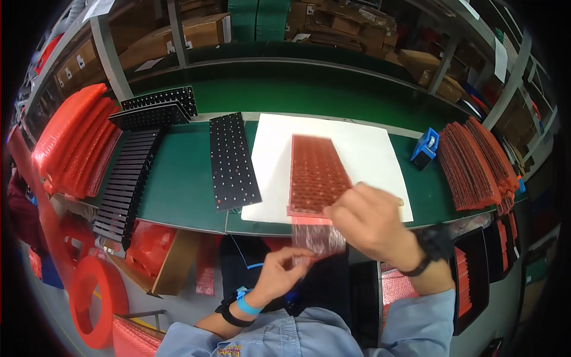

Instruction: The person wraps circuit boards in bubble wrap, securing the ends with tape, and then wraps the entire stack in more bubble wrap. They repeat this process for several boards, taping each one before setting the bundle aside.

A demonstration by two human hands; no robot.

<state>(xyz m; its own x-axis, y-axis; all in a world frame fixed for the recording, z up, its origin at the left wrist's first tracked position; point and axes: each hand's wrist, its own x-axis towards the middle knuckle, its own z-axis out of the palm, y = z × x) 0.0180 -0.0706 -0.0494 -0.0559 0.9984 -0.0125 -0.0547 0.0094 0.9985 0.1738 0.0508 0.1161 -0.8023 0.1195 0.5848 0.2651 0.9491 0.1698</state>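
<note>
A red bubble-wrap bag (315, 169) lies on the white sheet (375, 149), with a dark dotted board showing through it. Its clear, wrinkled flap (318, 236) hangs over the table's near edge. My left hand (282, 271) pinches the end of this flap below the edge. At the bag's near right corner is my right hand (372, 223), closed and slightly blurred, its fingertips on the bag. Left of the sheet a bare black dotted board (234, 160) lies flat, overlapping the sheet's edge.
On the left stand a slotted black rack (131, 184), two upright black boards (157, 107) and stacked red bubble-wrap bags (77, 140). A blue device (425, 149) and filled red bags (476, 166) stand at right. Below are a red roll (98, 302) and a cardboard box (172, 262).
</note>
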